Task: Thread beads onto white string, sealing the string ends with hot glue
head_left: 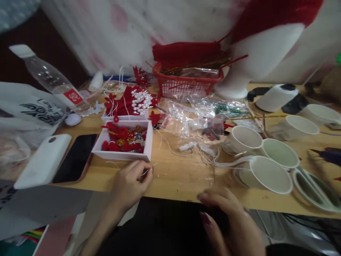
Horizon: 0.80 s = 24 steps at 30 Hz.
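My left hand [133, 183] rests at the table's front edge, thumb and forefinger pinched on a thin white thread [145, 173]; a short end pokes out past the fingertips. Just beyond it stands a white box [125, 155] filled with red fuzzy pieces [117, 133] and gold and silver bits. My right hand [231, 217], slightly blurred, hovers by the table edge at right of centre. Its thumb and fingers are apart, and I see nothing between them. The nearest thing to it is a paper cup [270, 174] with white cords [229, 163] hanging over its rim.
Several more cups, such as a greenish one [281, 153], crowd the right side. Clear plastic bags [183, 117] lie mid-table before a red basket [189, 87]. At left are a black phone [76, 158], a white power bank [44, 160] and a plastic bottle [50, 78].
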Each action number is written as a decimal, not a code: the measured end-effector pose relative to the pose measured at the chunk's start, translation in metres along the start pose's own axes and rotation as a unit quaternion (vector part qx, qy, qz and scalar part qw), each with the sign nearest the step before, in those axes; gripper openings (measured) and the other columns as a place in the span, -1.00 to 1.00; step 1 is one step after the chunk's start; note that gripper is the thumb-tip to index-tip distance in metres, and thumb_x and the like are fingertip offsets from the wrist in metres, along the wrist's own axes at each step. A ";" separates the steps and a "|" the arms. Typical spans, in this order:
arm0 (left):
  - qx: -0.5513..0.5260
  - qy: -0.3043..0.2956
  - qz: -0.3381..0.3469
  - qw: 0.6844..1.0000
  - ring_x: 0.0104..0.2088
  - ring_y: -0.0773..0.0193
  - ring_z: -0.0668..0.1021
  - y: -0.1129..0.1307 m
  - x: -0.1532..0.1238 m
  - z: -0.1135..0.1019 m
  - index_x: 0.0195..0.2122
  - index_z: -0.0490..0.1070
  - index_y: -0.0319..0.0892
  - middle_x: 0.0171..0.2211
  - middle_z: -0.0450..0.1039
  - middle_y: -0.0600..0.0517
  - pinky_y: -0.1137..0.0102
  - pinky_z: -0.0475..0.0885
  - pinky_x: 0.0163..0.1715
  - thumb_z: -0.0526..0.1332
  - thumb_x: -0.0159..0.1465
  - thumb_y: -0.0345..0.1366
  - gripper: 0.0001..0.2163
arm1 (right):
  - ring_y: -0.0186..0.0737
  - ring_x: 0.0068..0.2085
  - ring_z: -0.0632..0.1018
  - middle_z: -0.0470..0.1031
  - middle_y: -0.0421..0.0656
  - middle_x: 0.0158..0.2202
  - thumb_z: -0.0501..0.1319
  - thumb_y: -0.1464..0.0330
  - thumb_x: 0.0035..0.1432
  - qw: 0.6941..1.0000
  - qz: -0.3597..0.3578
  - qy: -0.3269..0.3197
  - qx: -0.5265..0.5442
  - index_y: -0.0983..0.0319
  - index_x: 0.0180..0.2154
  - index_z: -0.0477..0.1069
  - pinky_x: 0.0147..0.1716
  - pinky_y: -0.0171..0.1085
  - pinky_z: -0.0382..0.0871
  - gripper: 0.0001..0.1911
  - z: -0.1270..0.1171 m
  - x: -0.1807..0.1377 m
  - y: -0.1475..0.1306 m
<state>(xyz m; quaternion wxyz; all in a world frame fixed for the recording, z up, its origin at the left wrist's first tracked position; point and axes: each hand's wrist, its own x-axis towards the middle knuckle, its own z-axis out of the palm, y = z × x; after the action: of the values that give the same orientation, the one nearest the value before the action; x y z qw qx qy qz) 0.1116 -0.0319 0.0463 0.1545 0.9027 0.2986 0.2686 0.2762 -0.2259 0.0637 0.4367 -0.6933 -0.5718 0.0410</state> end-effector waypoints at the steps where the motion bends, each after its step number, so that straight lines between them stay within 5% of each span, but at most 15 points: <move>1: -0.010 -0.005 0.000 1.000 -0.52 0.37 0.51 -0.001 0.000 0.000 -0.42 0.41 -0.16 -0.52 0.46 0.11 0.49 0.39 -0.51 0.13 0.29 -0.42 -0.85 | -0.17 -0.17 0.61 0.57 -0.13 -0.20 0.16 0.39 0.26 0.999 -0.030 -0.025 0.004 0.14 -0.05 0.31 -0.22 -0.26 0.54 -0.79 0.011 0.014 -0.001; 4: -0.031 -0.013 0.009 0.999 -0.52 0.37 0.49 -0.005 -0.002 0.002 -0.43 0.41 -0.18 -0.53 0.41 0.12 0.48 0.36 -0.52 0.12 0.29 -0.44 -0.84 | -0.14 0.06 0.51 0.50 0.02 0.01 0.11 0.37 0.30 0.995 -0.054 -0.087 0.011 0.23 0.02 0.23 -0.07 -0.22 0.50 -0.74 0.034 0.040 -0.001; 7: -0.026 -0.003 0.024 0.999 -0.54 0.34 0.47 -0.007 -0.003 0.005 -0.41 0.43 -0.20 -0.54 0.39 0.11 0.44 0.35 -0.52 0.12 0.29 -0.45 -0.84 | -0.04 0.31 0.20 0.35 0.11 0.22 0.09 0.21 0.36 0.984 -0.085 -0.157 -0.026 0.34 0.17 0.11 0.12 -0.08 0.37 -0.53 0.046 0.047 0.002; 10: -0.015 -0.003 0.032 0.999 -0.52 0.31 0.49 -0.008 -0.003 0.007 -0.44 0.42 -0.20 -0.54 0.40 0.08 0.40 0.38 -0.49 0.12 0.29 -0.47 -0.82 | 0.02 0.36 0.05 0.30 0.07 0.28 0.03 0.06 0.37 0.970 -0.124 -0.189 -0.085 0.37 0.20 0.08 0.22 0.04 0.17 -0.41 0.054 0.052 0.004; 15: -0.004 -0.005 0.038 0.999 -0.53 0.30 0.49 -0.008 -0.003 0.005 -0.48 0.39 -0.20 -0.55 0.40 0.09 0.39 0.38 -0.49 0.12 0.30 -0.49 -0.79 | 0.11 0.37 -0.01 0.29 0.05 0.29 -0.07 -0.06 0.35 0.952 -0.163 -0.219 -0.142 0.34 0.09 0.19 0.26 0.03 -0.07 -0.39 0.059 0.061 0.006; 20: 0.001 -0.023 0.035 0.999 -0.54 0.30 0.49 -0.008 -0.002 0.002 -0.50 0.40 -0.17 -0.57 0.42 0.10 0.37 0.37 -0.51 0.09 0.33 -0.46 -0.75 | 0.22 0.39 -0.08 0.15 0.14 0.35 -0.14 -0.07 0.35 0.953 -0.144 -0.207 -0.170 0.42 0.21 0.15 0.28 0.05 -0.17 -0.26 0.059 0.058 0.012; 24: 0.002 -0.030 0.029 0.999 -0.51 0.29 0.54 -0.008 -0.001 0.001 -0.42 0.47 -0.18 -0.52 0.50 0.09 0.36 0.38 -0.50 0.12 0.33 -0.46 -0.79 | 0.16 0.36 0.10 0.34 0.09 0.26 -0.11 0.00 0.39 0.969 -0.156 -0.162 -0.105 0.37 0.15 0.15 0.30 0.12 -0.12 -0.39 0.065 0.053 0.014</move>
<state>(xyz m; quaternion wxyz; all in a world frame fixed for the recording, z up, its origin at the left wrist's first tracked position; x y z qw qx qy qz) 0.1080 -0.0262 0.0411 0.1534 0.9189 0.2681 0.2456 0.2688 -0.1448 0.0383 0.2637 -0.6216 -0.7373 0.0237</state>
